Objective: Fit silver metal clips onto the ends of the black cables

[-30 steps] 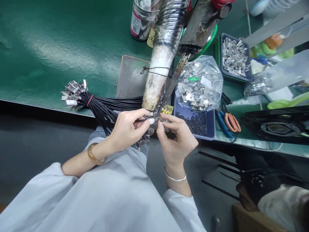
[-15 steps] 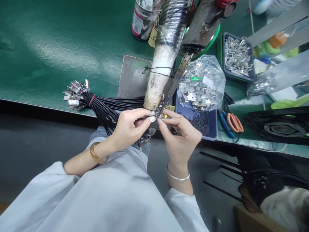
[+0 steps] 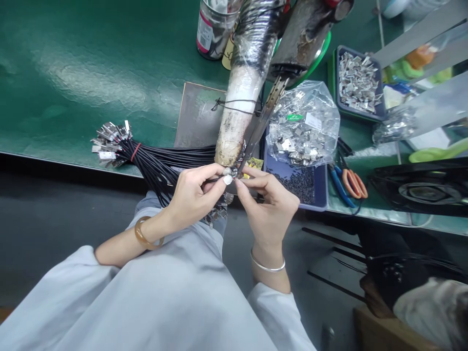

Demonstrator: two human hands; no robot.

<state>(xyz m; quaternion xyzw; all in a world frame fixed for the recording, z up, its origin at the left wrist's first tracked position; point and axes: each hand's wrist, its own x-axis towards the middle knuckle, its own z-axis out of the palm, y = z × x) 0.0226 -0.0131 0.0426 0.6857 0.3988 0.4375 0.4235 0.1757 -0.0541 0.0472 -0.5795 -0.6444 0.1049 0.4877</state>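
Note:
My left hand (image 3: 193,192) is closed in a pinch on a black cable, its end near a small metal connector (image 3: 234,171). White covers show on the thumb and a fingertip. My right hand (image 3: 268,197) pinches close beside it; what sits between those fingertips is too small to make out. Just above the fingers stands the tip of a metal strip (image 3: 260,127), next to a plastic-wrapped hose (image 3: 234,119) with a stained end. A bundle of black cables (image 3: 157,158), tied with a red band and ending in metal connectors, lies left of my hands.
A blue tray (image 3: 321,195) of small dark parts stands to the right, with a clear bag of metal shells (image 3: 303,126) over it. Beyond are another tray of metal pieces (image 3: 358,80), orange-handled scissors (image 3: 354,184), a jar (image 3: 212,34) and a black fan-like device (image 3: 424,192).
The whole view has shifted slightly, so everything sits a little further left. Both hands keep their pinch at the same spot under the metal strip.

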